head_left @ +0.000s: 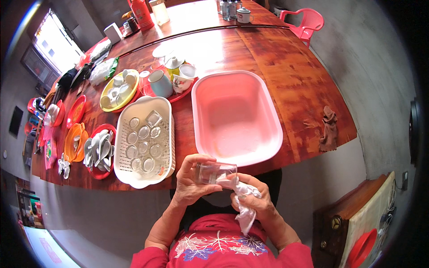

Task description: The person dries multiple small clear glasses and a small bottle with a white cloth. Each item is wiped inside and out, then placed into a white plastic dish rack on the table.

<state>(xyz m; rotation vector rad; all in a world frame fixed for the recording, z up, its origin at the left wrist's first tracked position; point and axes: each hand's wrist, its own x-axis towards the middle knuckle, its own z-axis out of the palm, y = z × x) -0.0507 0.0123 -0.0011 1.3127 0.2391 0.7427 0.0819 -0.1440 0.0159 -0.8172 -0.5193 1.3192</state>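
My left hand (190, 183) is closed around a clear drinking glass (208, 173), which lies on its side with its mouth toward the right. In my right hand (259, 196) a white cloth (246, 210) is bunched, its upper end pressed at the mouth of the glass. How far the cloth reaches inside is hard to make out. Just beyond my hands stands a pink plastic basin (237, 154) on the table. To its left is a cream slotted basket (165, 143) holding several upside-down clear glasses (143, 147).
Left of the basket, a red bowl (96, 174) holds white spoons (103, 149), near an orange basket (73, 154). Farther back are a yellow plate of small cups (105, 105) and a blue mug (160, 83). A brown rag (328, 129) lies by the table's right edge.
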